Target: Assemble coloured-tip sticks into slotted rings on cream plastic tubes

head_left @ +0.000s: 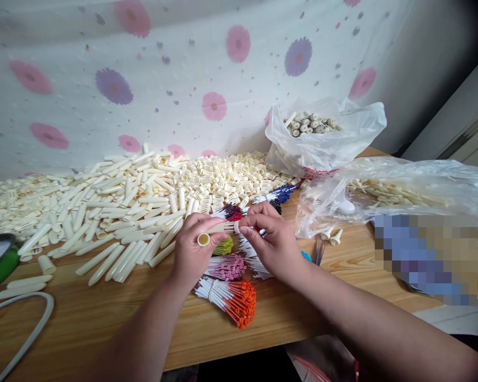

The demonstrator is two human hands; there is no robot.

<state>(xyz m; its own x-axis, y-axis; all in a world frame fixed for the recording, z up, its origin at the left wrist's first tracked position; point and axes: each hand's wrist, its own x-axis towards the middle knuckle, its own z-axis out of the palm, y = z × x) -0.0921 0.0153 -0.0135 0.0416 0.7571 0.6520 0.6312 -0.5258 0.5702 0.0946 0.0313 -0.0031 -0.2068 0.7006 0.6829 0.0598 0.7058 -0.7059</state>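
Note:
My left hand (195, 246) is closed around cream plastic pen parts. One is a hollow pen barrel (203, 240) with its round open end facing me; the other is a slotted pen sleeve (222, 228) stretching toward my right hand. At the sleeve's right end, my right hand (273, 236) pinches with thumb and forefinger, touching its pale end piece (236, 227). Under and between the hands lie bundled pen refills with coloured tips: orange refills (229, 300), pink refills (227, 267), green refills (224, 245). Red and dark ones are partly hidden behind my fingers.
Behind my left hand spreads a heap of cream pen barrels (131, 201), with slotted sleeves (227, 175) piled further back. A plastic bag (322, 151) of pen parts stands back right, another clear bag (406, 185) before it. A green-rimmed object (2, 270) and white cable (43, 323) lie left.

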